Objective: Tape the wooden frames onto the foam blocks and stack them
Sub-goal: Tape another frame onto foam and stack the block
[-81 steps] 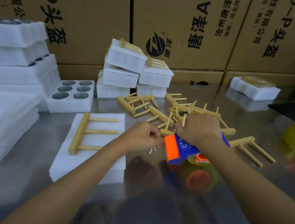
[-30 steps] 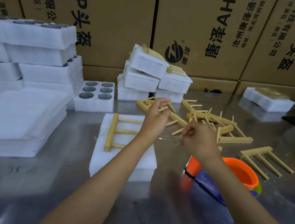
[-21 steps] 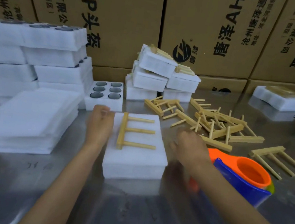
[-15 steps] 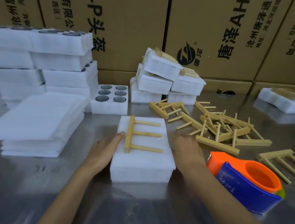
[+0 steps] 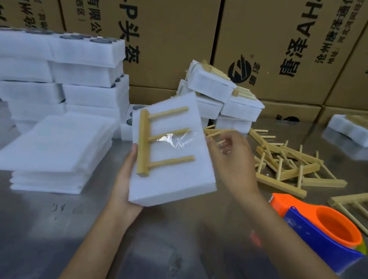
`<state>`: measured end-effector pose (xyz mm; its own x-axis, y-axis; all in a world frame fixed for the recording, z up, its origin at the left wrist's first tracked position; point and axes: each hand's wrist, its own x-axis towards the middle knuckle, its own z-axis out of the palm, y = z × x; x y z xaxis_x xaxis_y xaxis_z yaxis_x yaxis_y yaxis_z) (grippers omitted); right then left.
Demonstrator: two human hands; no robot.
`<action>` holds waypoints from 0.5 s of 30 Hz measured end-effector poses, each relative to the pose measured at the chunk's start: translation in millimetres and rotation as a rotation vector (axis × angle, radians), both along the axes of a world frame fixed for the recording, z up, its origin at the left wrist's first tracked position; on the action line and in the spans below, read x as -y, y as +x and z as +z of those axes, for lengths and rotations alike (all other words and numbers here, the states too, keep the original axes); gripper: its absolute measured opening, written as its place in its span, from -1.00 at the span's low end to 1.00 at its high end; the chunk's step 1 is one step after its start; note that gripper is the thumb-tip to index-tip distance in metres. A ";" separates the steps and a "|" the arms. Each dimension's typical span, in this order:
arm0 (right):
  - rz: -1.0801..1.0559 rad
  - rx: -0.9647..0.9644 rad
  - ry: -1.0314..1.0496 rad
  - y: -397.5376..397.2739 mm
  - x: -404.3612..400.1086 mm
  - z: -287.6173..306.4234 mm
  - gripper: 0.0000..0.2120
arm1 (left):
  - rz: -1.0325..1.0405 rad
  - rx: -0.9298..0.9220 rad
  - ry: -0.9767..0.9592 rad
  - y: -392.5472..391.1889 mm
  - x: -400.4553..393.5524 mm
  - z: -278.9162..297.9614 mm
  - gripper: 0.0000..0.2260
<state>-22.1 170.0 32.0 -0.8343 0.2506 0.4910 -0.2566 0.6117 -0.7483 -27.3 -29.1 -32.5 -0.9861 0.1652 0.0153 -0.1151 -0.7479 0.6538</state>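
A white foam block [image 5: 173, 175] is held tilted above the steel table, a three-pronged wooden frame [image 5: 154, 142] lying on its face, apparently under a clear tape strip [image 5: 175, 140]. Finished blocks [image 5: 217, 96] stand stacked behind; loose frames [image 5: 288, 163] lie scattered to the right.

The foam block [image 5: 169, 172] is plain white; the wooden frame [image 5: 154, 140] on it is pale yellow-tan, crossed by a clear, glinting strip of tape [image 5: 176, 139]; the loose frames [image 5: 288, 163] at 3 o'clock share that tan; the tape dispenser [image 5: 323, 234] is orange and blue; the surface [image 5: 24, 223] is dull reflective grey; the cartons [image 5: 171, 19] at 12 o'clock are brown with black lettering.
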 end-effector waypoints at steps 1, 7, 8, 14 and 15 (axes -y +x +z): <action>0.019 -0.003 -0.073 1.0 1.8 4.8 -0.68 | -0.026 0.001 0.068 1.6 -0.5 0.4 -0.60; 0.115 0.228 -0.507 3.2 20.5 -1.2 -0.89 | -0.057 -0.057 0.155 9.2 2.2 0.9 -0.62; 0.176 0.326 -0.657 3.7 23.3 -3.6 -0.85 | -0.052 -0.064 0.134 9.1 3.0 0.7 -0.61; 0.524 0.661 -1.026 0.3 18.8 -20.2 -0.69 | -0.075 -0.075 0.035 9.9 7.7 -0.6 -0.60; 0.527 0.683 -1.027 0.1 15.7 -22.7 -0.69 | -0.079 -0.068 0.032 10.3 7.9 -1.0 -0.59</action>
<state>-22.0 154.3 9.3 -0.9458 -0.1728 -0.2749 0.3202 -0.3562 -0.8778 -17.0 -37.0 -33.4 -0.9665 0.2411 0.0880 -0.1311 -0.7584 0.6384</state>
